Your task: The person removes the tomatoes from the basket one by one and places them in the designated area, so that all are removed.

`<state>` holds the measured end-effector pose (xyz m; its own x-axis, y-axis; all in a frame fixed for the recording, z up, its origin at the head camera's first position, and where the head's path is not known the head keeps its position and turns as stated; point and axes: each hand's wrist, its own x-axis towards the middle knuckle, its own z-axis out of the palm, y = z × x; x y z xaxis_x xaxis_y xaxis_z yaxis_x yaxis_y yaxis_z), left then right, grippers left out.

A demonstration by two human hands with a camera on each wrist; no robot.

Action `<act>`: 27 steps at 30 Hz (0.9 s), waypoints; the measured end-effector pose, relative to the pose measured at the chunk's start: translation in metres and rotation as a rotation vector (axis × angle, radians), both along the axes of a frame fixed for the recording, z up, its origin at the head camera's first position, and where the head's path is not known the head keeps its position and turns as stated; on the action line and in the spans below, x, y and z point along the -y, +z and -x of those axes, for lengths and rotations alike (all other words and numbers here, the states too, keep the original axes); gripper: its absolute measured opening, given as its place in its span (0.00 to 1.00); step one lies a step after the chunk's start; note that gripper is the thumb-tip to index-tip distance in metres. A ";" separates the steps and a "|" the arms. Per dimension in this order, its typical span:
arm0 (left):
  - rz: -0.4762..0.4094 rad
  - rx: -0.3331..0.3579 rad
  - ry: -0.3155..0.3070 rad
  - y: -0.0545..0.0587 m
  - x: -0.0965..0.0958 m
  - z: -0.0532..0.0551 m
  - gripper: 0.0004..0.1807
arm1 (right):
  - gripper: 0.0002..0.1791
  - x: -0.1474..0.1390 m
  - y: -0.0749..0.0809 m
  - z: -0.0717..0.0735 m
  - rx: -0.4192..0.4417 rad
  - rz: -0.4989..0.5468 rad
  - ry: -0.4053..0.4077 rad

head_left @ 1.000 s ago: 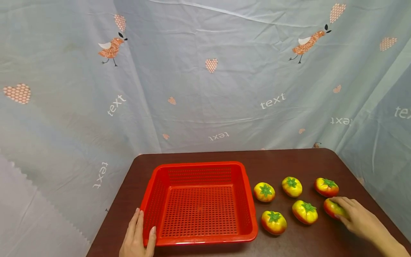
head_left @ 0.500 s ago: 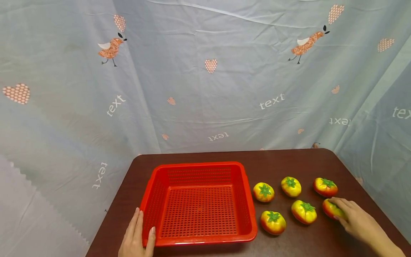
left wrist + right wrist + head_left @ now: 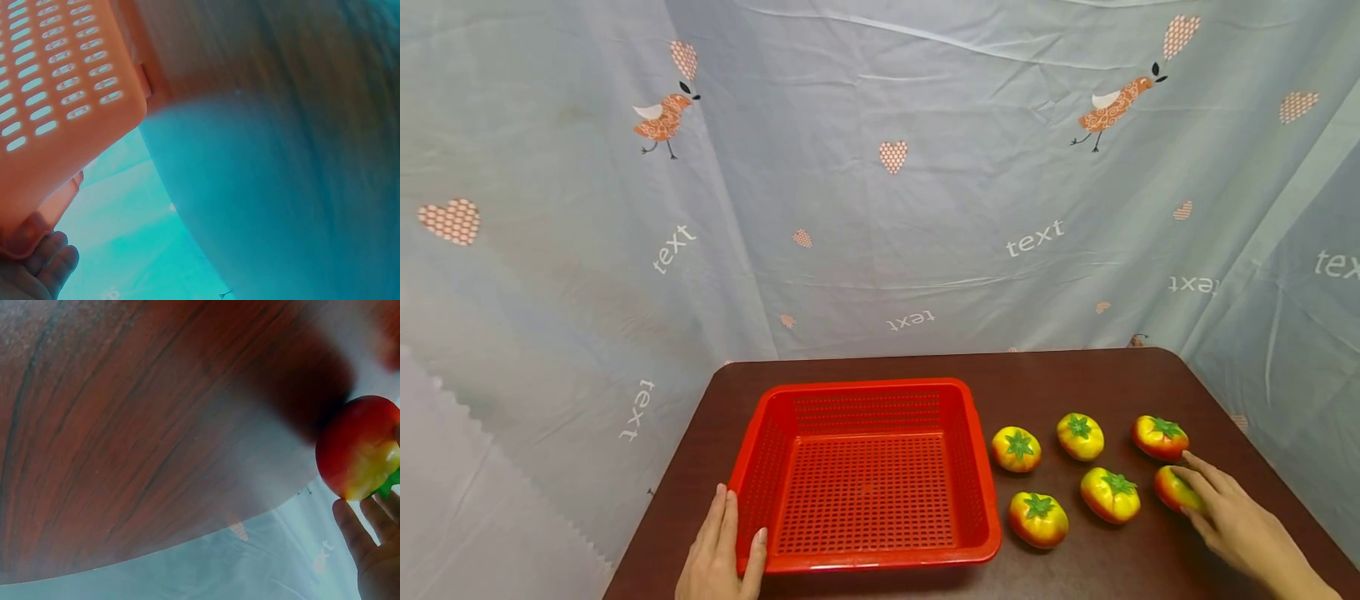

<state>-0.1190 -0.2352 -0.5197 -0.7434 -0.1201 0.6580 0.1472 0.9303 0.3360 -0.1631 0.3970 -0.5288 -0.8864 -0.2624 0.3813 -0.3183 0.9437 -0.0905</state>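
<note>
A red plastic basket (image 3: 865, 500) with slotted walls stands on the dark wooden table, its inside bare. At its front left corner rests my left hand (image 3: 718, 550), straight fingers along the outer side and the thumb by the front rim. The left wrist view shows fingertips (image 3: 57, 262) at the rim. On the right, my right hand (image 3: 1232, 517) touches a red-and-yellow tomato (image 3: 1172, 490) with a green leafy top, partly covered by the fingers. Extended fingers (image 3: 356, 534) reach the side of this tomato (image 3: 356, 447) in the right wrist view.
Other tomatoes lie between basket and right hand: two beside the basket, a near one (image 3: 1038, 520) and a far one (image 3: 1017, 449), two more (image 3: 1081, 437) (image 3: 1110, 496) rightward, and one (image 3: 1161, 437) behind the touched tomato. A patterned cloth (image 3: 880, 250) hangs behind the table (image 3: 1075, 375).
The fingers of my right hand have straightened and spread, showing more of the tomato beneath them. My left hand, the basket and the other tomatoes stay put.
</note>
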 end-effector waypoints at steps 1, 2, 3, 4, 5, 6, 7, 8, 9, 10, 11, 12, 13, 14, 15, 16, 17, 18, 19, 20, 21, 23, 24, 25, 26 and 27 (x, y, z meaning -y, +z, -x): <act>0.007 0.008 0.001 0.001 0.000 0.000 0.35 | 0.34 0.000 0.000 0.001 -0.008 0.001 0.006; 0.017 0.016 0.002 0.001 0.001 0.000 0.35 | 0.33 0.000 0.000 0.002 -0.014 -0.001 0.010; 0.023 0.020 -0.001 0.002 0.001 0.000 0.36 | 0.33 0.001 0.001 0.003 -0.020 -0.003 0.013; 0.029 0.022 -0.004 0.002 0.002 0.001 0.36 | 0.33 0.001 0.001 0.003 -0.020 -0.002 0.015; 0.035 0.022 -0.010 0.002 0.002 0.001 0.36 | 0.33 0.002 0.000 0.004 -0.019 -0.001 0.017; 0.041 0.022 -0.014 0.003 0.003 0.001 0.36 | 0.34 0.002 0.000 0.004 -0.012 -0.004 0.011; 0.048 0.017 -0.020 0.004 0.004 0.001 0.36 | 0.34 0.003 0.001 0.004 -0.005 -0.012 0.002; 0.054 0.008 -0.030 0.005 0.004 0.001 0.36 | 0.35 0.003 0.001 0.004 0.000 -0.017 0.000; 0.057 -0.002 -0.039 0.006 0.005 0.002 0.35 | 0.35 0.004 0.001 0.004 -0.001 -0.017 0.001; 0.061 -0.013 -0.051 0.009 0.005 0.003 0.35 | 0.35 0.004 0.001 0.005 -0.004 -0.020 0.002; 0.067 -0.024 -0.062 0.012 0.005 0.004 0.34 | 0.35 0.005 0.002 0.006 -0.016 -0.021 0.008; 0.075 -0.029 -0.067 0.016 0.005 0.005 0.33 | 0.35 0.005 0.003 0.007 -0.033 -0.022 0.016; 0.080 -0.033 -0.072 0.021 0.005 0.007 0.33 | 0.35 0.006 0.004 0.009 -0.056 -0.016 0.031; 0.083 -0.033 -0.079 0.027 0.004 0.010 0.32 | 0.35 0.008 0.006 0.012 -0.083 -0.010 0.049; 0.087 -0.025 -0.082 0.033 0.003 0.012 0.32 | 0.35 0.010 0.009 0.014 -0.098 -0.006 0.061; 0.091 -0.018 -0.088 0.040 0.001 0.015 0.32 | 0.35 0.013 0.012 0.018 -0.107 -0.002 0.073; 0.095 -0.007 -0.092 0.048 -0.001 0.019 0.32 | 0.34 0.017 0.017 0.022 -0.112 0.004 0.084; 0.098 -0.001 -0.099 0.055 -0.004 0.025 0.32 | 0.34 0.023 0.023 0.027 -0.112 0.007 0.095; 0.102 -0.003 -0.114 0.063 -0.007 0.031 0.32 | 0.34 0.029 0.029 0.032 -0.109 0.007 0.104; 0.111 -0.001 -0.129 0.070 -0.011 0.037 0.33 | 0.34 0.035 0.035 0.037 -0.114 0.011 0.120; 0.118 0.000 -0.148 0.077 -0.016 0.045 0.33 | 0.33 0.043 0.042 0.043 -0.119 0.014 0.136; 0.132 -0.019 -0.193 0.089 -0.027 0.063 0.33 | 0.32 0.060 0.055 0.056 -0.136 0.017 0.164; 0.141 -0.028 -0.216 0.095 -0.033 0.072 0.33 | 0.32 0.069 0.062 0.063 -0.146 0.020 0.182; 0.149 -0.028 -0.239 0.101 -0.039 0.081 0.33 | 0.31 0.078 0.068 0.070 -0.156 0.028 0.195; 0.160 -0.021 -0.255 0.107 -0.046 0.089 0.33 | 0.30 0.088 0.075 0.077 -0.158 0.035 0.206; 0.170 -0.015 -0.271 0.113 -0.052 0.097 0.33 | 0.29 0.099 0.081 0.083 -0.147 0.039 0.210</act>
